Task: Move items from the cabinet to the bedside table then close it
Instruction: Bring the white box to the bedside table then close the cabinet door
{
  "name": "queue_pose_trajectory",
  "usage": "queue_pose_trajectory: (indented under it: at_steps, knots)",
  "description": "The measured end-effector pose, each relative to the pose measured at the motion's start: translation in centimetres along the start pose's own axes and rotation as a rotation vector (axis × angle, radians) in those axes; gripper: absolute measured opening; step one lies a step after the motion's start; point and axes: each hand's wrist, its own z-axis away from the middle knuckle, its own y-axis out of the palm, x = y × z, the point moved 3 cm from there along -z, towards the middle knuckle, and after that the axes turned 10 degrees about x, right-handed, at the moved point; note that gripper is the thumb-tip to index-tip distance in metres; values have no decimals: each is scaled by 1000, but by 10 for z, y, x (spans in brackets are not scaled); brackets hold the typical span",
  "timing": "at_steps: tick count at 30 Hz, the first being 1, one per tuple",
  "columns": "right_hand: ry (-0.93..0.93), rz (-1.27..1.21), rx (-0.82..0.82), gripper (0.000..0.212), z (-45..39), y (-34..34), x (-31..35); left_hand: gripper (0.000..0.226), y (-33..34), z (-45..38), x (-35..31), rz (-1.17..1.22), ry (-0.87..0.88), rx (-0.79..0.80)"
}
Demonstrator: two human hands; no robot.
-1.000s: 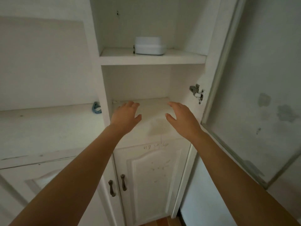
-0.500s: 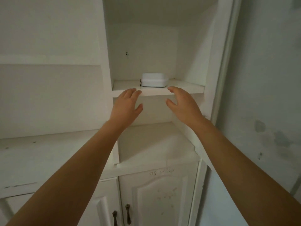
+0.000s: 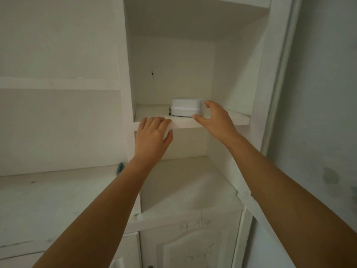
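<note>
From the head camera, the view looks up into an open white cabinet (image 3: 193, 55). A small white rounded box (image 3: 186, 110) sits on the upper shelf (image 3: 228, 120), toward the middle, with a tiny dark tab at its left side.

The right hand (image 3: 214, 120) is at the box's right end: its fingers curve around the far right corner and its thumb reaches toward the front lower corner. The hand is spread in a wide cup, and whether it actually touches the box cannot be told.

The left hand (image 3: 152, 136) is raised to the shelf's front edge, left of the box and apart from it. Its fingers are extended and loosely together, tips lying over the edge, holding nothing.

Below is an empty-looking lower compartment, then a closed panelled door (image 3: 193, 248). A small blue object (image 3: 120, 168) lies on the ledge (image 3: 58, 190) to the left.
</note>
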Motion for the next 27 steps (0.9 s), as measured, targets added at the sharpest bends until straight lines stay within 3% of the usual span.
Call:
queue_pose_trajectory:
  at_steps: [10, 18, 23, 27]
  knots:
    - [152, -150, 162, 92, -45, 6, -5, 28, 17, -4, 6, -20, 8, -190]
    - [174, -177, 182, 95, -66, 9, -19, 24, 24, -4, 9, -64, 26, -246]
    - [207, -171, 300, 99, -75, 9, -19, 23, 27, -4, 11, -56, 40, -255]
    - [201, -191, 277, 97, -77, 11, -21, 25, 27, -4, 11, -55, 31, -232]
